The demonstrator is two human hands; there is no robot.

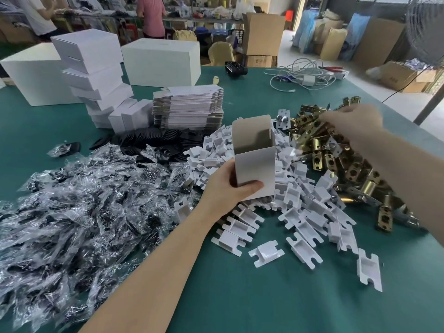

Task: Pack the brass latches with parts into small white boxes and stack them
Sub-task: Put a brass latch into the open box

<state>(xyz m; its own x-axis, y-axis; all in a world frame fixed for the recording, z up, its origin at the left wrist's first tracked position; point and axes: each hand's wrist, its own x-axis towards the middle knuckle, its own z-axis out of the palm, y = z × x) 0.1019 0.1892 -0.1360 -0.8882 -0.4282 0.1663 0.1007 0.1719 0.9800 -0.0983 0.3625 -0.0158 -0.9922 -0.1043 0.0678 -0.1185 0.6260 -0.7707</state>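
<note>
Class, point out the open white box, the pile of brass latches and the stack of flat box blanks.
open white box (pixel 255 171), head view, front wall.
brass latches (pixel 319 145), head view, pile's middle.
flat box blanks (pixel 189 108), head view, stack's side.

Green table (pixel 264 296): bagged parts (pixel 72 207), white inserts (pixel 300 212), brass latches (pixel 336 159), flat cartons (pixel 189 106), cables (pixel 300 75).

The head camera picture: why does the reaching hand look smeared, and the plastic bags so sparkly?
Head view: the right hand over the brass latches is motion-blurred; the plastic bags glint with glare; the left hand holding the white box is sharp; wide-angle bending curves the edges.
</note>
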